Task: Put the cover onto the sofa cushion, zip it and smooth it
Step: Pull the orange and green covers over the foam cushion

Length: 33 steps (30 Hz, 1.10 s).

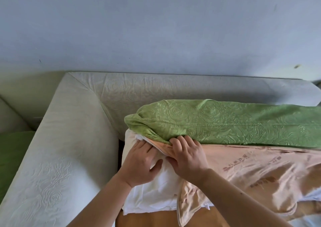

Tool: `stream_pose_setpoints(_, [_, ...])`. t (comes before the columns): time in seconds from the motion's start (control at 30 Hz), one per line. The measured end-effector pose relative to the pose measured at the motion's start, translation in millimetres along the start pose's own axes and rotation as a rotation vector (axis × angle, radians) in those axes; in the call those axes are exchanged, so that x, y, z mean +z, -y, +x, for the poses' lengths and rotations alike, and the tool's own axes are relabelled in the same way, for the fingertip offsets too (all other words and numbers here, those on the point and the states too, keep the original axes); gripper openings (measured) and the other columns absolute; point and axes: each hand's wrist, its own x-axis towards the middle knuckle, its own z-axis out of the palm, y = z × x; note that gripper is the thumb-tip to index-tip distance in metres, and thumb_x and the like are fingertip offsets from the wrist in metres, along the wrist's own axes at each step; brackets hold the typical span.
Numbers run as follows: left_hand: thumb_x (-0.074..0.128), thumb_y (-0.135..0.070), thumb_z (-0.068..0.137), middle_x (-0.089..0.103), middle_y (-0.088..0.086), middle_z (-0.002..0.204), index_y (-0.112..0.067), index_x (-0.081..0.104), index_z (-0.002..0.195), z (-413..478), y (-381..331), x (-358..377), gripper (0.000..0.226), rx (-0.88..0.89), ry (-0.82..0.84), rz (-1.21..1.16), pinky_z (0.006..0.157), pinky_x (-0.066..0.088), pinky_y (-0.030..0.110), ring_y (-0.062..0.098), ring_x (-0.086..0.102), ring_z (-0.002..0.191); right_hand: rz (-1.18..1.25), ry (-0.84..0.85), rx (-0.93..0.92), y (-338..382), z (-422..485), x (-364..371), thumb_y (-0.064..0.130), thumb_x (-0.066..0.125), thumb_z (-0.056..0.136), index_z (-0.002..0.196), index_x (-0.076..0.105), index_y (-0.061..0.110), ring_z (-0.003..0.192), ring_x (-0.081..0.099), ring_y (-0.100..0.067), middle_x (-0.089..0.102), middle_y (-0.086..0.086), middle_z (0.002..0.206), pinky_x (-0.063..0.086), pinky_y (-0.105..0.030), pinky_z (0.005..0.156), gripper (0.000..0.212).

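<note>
A white sofa cushion (152,192) lies on the sofa seat, its left end bare. A green embossed cover (225,124) is bunched over its far side, and the cover's peach lining (251,171) spreads over the cushion's right part. My left hand (140,164) presses flat on the white cushion near its far left corner, fingertips under the cover's edge. My right hand (187,155) grips the edge where the green cloth meets the peach lining, fingers curled into the fabric. No zip is visible.
A cream embossed sofa armrest (57,157) runs along the left and the backrest (173,89) along the far side, against a pale blue wall. Another green cushion (10,157) lies beyond the armrest at far left. Bare wood-coloured seat base (147,219) shows below the cushion.
</note>
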Motion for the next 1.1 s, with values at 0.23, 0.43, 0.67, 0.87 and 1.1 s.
stream_pose_setpoints(0.23, [0.054, -0.013, 0.083, 0.068, 0.011, 0.095, -0.002, 0.068, 0.103, -3.4, -4.0, -15.6, 0.027, 0.083, -0.059, -0.008, 0.084, 0.05, 0.033, 0.024, 0.062, 0.089, 0.077, 0.059, 0.025, 1.2, 6.2, -16.3, 0.029, 0.046, 0.064, 0.082, 0.05, 0.018, 0.057, 0.059, -0.02, 0.059, 0.004, 0.067, 0.045, -0.024, 0.041, 0.021])
stream_pose_setpoints(0.43, [0.052, -0.022, 0.088, 0.059, 0.004, 0.051, -0.002, 0.06, 0.054, -8.4, -26.3, -39.2, 0.041, -0.352, -0.381, -0.146, 0.05, 0.045, 0.022, 0.012, 0.056, 0.052, 0.062, 0.07, 0.154, 6.6, 17.1, -26.3, 0.02, 0.044, 0.054, 0.065, 0.056, 0.016, 0.048, 0.057, -0.02, 0.057, 0.006, 0.054, 0.034, -0.02, 0.033, 0.016])
stream_pose_setpoints(0.67, [0.043, -0.015, 0.098, 0.061, 0.014, 0.079, 0.0, 0.059, 0.08, 48.0, 1.0, -73.4, 0.028, -1.416, -0.21, -1.305, 0.055, 0.054, 0.021, 0.02, 0.059, 0.072, 0.192, 0.208, 0.313, 12.7, 28.7, -48.3, 0.024, 0.039, 0.053, 0.067, 0.049, 0.018, 0.066, 0.057, -0.029, 0.06, -0.002, 0.067, 0.029, -0.025, 0.054, 0.018])
stream_pose_setpoints(0.87, [0.032, -0.031, 0.099, 0.061, 0.017, 0.122, -0.003, 0.052, 0.124, 18.5, 3.7, -71.5, 0.043, -1.244, 0.092, -1.708, 0.092, 0.051, 0.034, 0.026, 0.057, 0.113, 0.162, 0.41, 0.31, 34.7, 48.6, -70.5, 0.016, 0.053, 0.072, 0.058, 0.033, 0.019, 0.067, 0.042, -0.024, 0.035, 0.008, 0.058, 0.02, -0.021, 0.045, 0.025])
stream_pose_setpoints(1.1, [0.029, -0.044, 0.095, 0.068, 0.011, 0.107, -0.009, 0.051, 0.129, 15.2, -9.0, -29.7, 0.053, -1.336, -0.063, -1.935, 0.083, 0.051, 0.037, 0.025, 0.063, 0.098, 0.113, 0.262, 0.307, 62.5, 19.2, -56.3, 0.015, 0.052, 0.046, 0.053, 0.025, 0.021, 0.037, 0.017, -0.005, 0.022, 0.009, 0.045, 0.004, -0.014, 0.042, 0.029])
